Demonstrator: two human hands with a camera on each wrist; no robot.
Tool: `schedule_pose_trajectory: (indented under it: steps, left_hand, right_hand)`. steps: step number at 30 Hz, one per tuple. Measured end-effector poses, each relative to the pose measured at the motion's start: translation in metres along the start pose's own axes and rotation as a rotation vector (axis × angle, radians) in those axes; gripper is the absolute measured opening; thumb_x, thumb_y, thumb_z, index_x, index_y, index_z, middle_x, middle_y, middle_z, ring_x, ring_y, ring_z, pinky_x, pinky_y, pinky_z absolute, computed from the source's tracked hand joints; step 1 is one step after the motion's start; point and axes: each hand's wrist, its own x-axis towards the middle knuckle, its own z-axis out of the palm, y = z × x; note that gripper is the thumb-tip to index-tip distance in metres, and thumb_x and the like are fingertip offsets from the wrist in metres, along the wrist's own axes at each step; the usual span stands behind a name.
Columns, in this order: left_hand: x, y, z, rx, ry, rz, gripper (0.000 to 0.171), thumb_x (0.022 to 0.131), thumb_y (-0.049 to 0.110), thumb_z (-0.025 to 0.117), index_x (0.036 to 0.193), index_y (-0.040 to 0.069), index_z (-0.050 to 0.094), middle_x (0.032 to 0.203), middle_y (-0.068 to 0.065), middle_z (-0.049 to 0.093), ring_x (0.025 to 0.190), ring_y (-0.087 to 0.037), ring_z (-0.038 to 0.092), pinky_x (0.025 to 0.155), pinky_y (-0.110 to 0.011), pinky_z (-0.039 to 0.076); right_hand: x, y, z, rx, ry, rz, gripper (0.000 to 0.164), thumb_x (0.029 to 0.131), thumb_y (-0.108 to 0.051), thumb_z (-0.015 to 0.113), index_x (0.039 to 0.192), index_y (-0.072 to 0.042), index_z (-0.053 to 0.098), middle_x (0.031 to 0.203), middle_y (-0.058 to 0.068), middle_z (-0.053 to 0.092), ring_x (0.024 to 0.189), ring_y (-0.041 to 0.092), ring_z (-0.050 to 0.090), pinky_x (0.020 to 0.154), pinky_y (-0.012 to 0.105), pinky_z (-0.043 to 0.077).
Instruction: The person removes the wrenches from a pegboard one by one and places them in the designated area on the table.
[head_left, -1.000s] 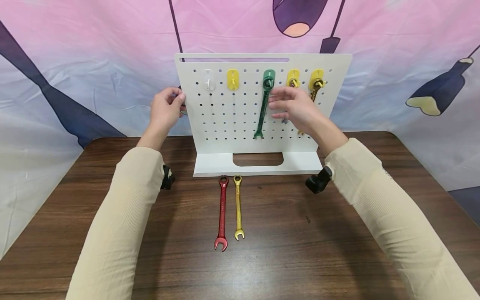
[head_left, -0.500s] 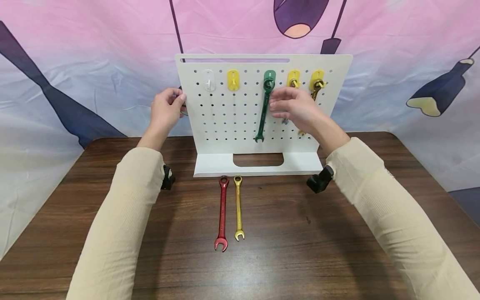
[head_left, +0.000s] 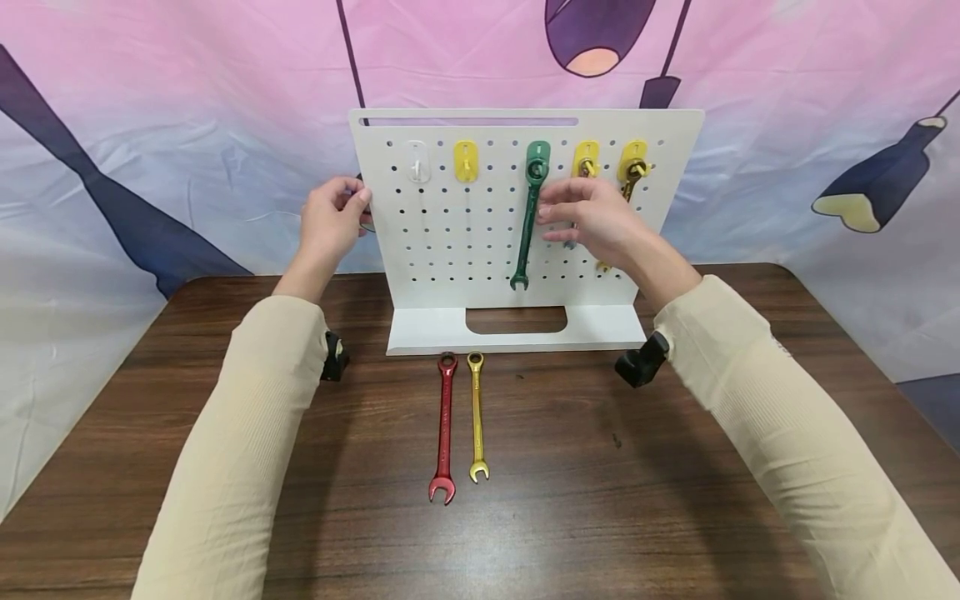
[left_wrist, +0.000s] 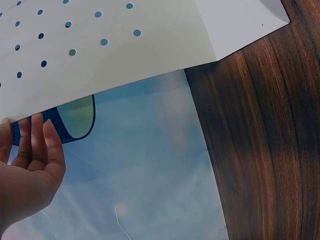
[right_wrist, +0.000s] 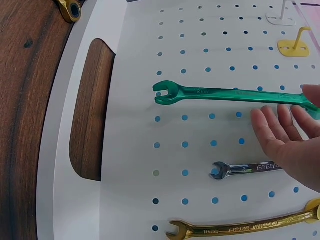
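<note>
My left hand (head_left: 330, 218) grips the left edge of a white pegboard (head_left: 442, 293) with thumb and fingers; the left wrist view shows its fingertips at that edge. A green combination wrench (head_left: 527, 229) hangs by its ring end from a green hook (head_left: 538, 150), open jaw downward. Just right of it is my right hand (head_left: 588, 215), fingers loosely bent and apart. In the right wrist view the thumb lies by the ring end; whether it touches cannot be told. Behind this hand hang a silver wrench (right_wrist: 245, 170) and a gold wrench (right_wrist: 240, 228), both partly hidden in the head view.
A red wrench (head_left: 445, 425) and a yellow wrench (head_left: 477, 417) lie side by side on the brown table (head_left: 555, 500), before the board's base. A white hook (head_left: 417, 162) and a yellow hook (head_left: 466, 161) on the board's left bear nothing. A patterned cloth (head_left: 225, 167) hangs behind.
The green wrench has dropped slightly, its lower end shifting a little to the right. Both hands have stayed almost in place.
</note>
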Motion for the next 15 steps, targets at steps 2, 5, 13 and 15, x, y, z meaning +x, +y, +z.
schedule_pose_trajectory:
  steps: [2,5,13,15]
  left_hand:
    - [0.0001,-0.0001,0.0,0.0,-0.001,0.002,0.03,0.097,0.027,0.043,0.113,0.003,0.052,0.101,-0.009,0.056,0.093,-0.023,0.058,0.081,-0.034,0.05]
    - [0.0002,-0.0002,0.0003,-0.002,0.001,0.006,0.03,0.097,0.027,0.043,0.113,0.003,0.052,0.101,-0.009,0.056,0.092,-0.023,0.058,0.081,-0.034,0.05]
    - [0.0007,-0.0011,0.0009,-0.006,0.008,0.01,0.028,0.097,0.025,0.044,0.111,0.002,0.052,0.098,-0.009,0.056,0.092,-0.025,0.058,0.08,-0.034,0.05]
    - [0.0004,-0.0014,0.0009,-0.003,0.009,0.009,0.029,0.097,0.026,0.043,0.111,0.002,0.052,0.098,-0.009,0.056,0.092,-0.025,0.058,0.08,-0.033,0.05]
  right_hand:
    - [0.0003,0.0005,0.0,0.001,0.0,0.0,0.022,0.09,0.005,0.051,0.113,0.006,0.048,0.111,0.012,0.045,0.1,0.024,0.051,0.093,0.041,0.044]
    - [0.0004,0.0013,0.0,0.005,-0.005,-0.002,0.021,0.09,0.006,0.049,0.112,0.007,0.048,0.112,0.012,0.044,0.102,0.025,0.05,0.093,0.043,0.043]
    - [0.0001,0.0027,0.0008,0.01,0.005,-0.005,0.017,0.091,0.006,0.049,0.108,0.004,0.048,0.111,0.011,0.045,0.102,0.027,0.051,0.094,0.042,0.042]
    - [0.0002,0.0036,0.0013,0.001,0.008,-0.009,0.015,0.091,0.005,0.049,0.106,0.003,0.048,0.108,0.011,0.045,0.098,0.026,0.052,0.093,0.042,0.043]
